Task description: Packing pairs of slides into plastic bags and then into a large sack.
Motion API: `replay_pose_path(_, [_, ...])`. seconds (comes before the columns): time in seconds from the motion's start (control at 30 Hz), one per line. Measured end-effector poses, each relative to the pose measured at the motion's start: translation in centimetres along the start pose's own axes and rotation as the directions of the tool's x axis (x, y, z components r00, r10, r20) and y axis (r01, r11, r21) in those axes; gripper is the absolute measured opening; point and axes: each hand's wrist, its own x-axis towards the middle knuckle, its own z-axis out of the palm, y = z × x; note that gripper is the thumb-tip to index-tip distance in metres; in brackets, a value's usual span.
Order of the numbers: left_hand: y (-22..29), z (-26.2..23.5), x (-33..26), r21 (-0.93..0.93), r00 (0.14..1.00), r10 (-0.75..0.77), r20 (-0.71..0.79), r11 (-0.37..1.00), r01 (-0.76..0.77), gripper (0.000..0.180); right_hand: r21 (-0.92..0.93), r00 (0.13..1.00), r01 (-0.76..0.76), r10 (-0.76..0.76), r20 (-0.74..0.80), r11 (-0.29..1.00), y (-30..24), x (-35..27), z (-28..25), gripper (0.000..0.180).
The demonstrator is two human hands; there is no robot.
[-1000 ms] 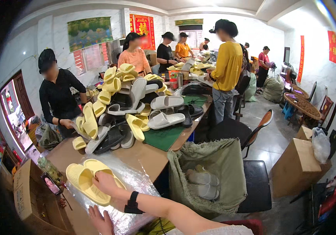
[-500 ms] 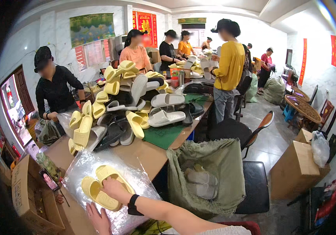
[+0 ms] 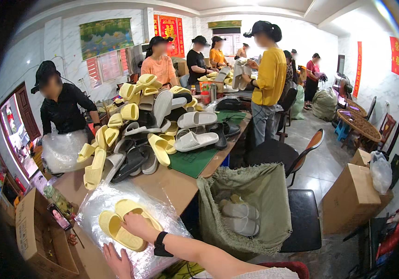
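Slippers (image 3: pixel 111 226) on plastic (image 3: pixel 92 208), sack (image 3: pixel 274 204) to right

Count at wearer's end: 2 hands (image 3: pixel 139 226), 2 yellow slippers (image 3: pixel 111 225).
Also 1 phone (image 3: pixel 59 216), 1 open green sack (image 3: pixel 276 204), 2 round woven trays (image 3: pixel 360 128) (slipper pile (image 3: pixel 158 148) overlaps too much).

2 yellow slippers (image 3: pixel 120 235) have come down onto the clear plastic (image 3: pixel 163 210).

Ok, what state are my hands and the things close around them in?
Right hand: gripping yellow slippers
Yellow slippers: side by side, straps up
Left hand: open, spread
Clear plastic: spread out, crinkled
Phone: screen lit
Cardboard box: open
Green sack: open, pale slippers inside
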Motion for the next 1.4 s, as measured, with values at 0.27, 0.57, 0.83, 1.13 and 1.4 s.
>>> replay_pose_path(0.27, [0.0, 0.4, 0.1, -0.034, 1.0, 0.009, -0.029, 0.999, -0.01, 0.058, -0.098, 0.993, -0.108, 0.103, -0.057, 0.989, 2.0, -1.3, 0.8, 0.037])
replay_pose_path(0.57, [-3.4, 0.3, 1.5, -0.295, 0.995, -0.043, 0.093, 0.953, 0.069, 0.063, -0.111, 0.984, -0.143, 0.129, -0.123, 0.983, 2.5, -1.9, 0.0, 0.038])
replay_pose_path(0.83, [-3.1, -1.6, 1.5, -0.28, 0.975, 0.02, 0.221, 0.959, 0.043, 0.074, -0.079, 0.988, -0.11, 0.1, -0.12, 0.991, 3.2, -2.0, 0.0, 0.042])
replay_pose_path(1.13, [3.0, -4.8, 1.8, -0.028, 0.962, 0.213, 0.168, 0.977, -0.212, 0.057, 0.313, 0.918, -0.11, 0.217, -0.331, 0.943, 3.4, -6.8, -6.3, 0.047])
replay_pose_path(1.4, [3.2, -4.1, 0.9, -0.203, 0.988, 0.138, 0.067, 0.972, -0.122, 0.029, 0.422, 0.884, -0.143, 0.307, -0.352, 0.895, 4.2, -11.5, -11.2, 0.04])
